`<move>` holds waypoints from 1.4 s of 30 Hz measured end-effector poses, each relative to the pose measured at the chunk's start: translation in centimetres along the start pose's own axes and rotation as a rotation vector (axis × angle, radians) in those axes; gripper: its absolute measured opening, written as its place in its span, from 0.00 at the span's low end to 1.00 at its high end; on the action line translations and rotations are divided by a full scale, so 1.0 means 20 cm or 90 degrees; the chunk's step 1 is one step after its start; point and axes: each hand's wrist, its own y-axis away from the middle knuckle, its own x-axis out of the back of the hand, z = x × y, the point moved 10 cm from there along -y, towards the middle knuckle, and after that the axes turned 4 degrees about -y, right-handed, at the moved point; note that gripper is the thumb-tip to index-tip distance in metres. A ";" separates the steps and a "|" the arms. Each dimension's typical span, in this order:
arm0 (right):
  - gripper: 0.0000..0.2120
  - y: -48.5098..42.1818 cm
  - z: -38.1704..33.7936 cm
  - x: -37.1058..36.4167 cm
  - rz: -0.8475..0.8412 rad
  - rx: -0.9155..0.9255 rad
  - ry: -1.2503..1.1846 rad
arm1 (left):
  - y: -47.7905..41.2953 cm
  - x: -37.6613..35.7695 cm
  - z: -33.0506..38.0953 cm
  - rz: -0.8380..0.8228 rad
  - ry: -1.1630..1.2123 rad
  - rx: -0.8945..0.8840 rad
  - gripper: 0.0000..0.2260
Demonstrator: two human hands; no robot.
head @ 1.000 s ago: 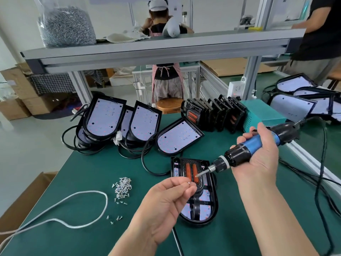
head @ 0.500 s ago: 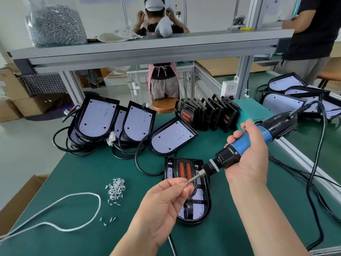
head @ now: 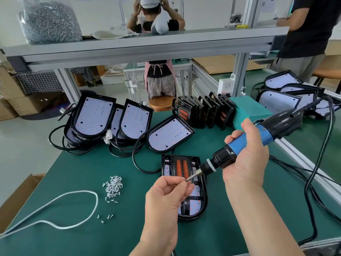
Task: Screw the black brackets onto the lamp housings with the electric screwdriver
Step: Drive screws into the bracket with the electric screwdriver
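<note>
We take the lamp housing [head: 198, 199] lying flat on the green table [head: 92, 228] as our landmark. Behind it and to its left, more housings [head: 92, 117] lean against one another with their black cables looped underneath. Behind it and to its right, spare black brackets [head: 203, 111] stand in a row. A black bracket [head: 173, 167] carrying two orange cells already sits inside the landmark housing at its far end.

The electric screwdriver [head: 245, 145] slants down from the right, above the housing, with its bit [head: 191, 177] over the housing's middle. Our right hand [head: 245, 163] wraps its fingers firmly around the blue barrel. Our left hand [head: 166, 196] hovers over the housing's near half, thumb and forefinger pressed together right at the end of the bit. We judge they pinch a screw, though it is too small to make out. The loose screw pile [head: 113, 185] lies to the left of the housing, with a few strays nearer us.

The step in hand looks like loading a screw onto the bit, so no screw is going into this bracket yet. Next we need the screw seated straight on the bit, the tool tipped upright over a bracket hole, and the left hand freed to steady the housing while we press down.
</note>
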 end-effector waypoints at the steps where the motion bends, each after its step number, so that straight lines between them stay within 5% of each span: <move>1: 0.09 0.00 0.00 0.01 0.006 0.006 0.007 | 0.00 0.00 0.02 0.003 -0.026 -0.025 0.12; 12: 0.09 -0.01 -0.01 0.04 0.037 0.005 0.039 | 0.01 -0.05 0.10 -0.038 -0.216 -0.168 0.08; 17: 0.09 -0.02 0.00 0.05 0.033 0.000 0.039 | 0.01 -0.10 0.09 -0.096 -0.285 -0.191 0.14; 21: 0.10 -0.06 -0.04 0.05 0.016 0.025 0.053 | -0.02 0.04 0.19 0.039 -0.472 -0.297 0.17; 24: 0.10 -0.09 -0.06 0.05 -0.006 0.051 0.092 | -0.15 0.19 0.13 0.108 -0.504 -0.156 0.22; 28: 0.10 -0.09 -0.06 0.03 -0.053 0.088 0.163 | -0.26 0.18 -0.03 0.018 -0.524 0.038 0.31; 42: 0.07 -0.02 0.05 -0.04 -0.139 0.090 0.234 | -0.33 0.12 -0.06 -0.014 -0.559 0.042 0.27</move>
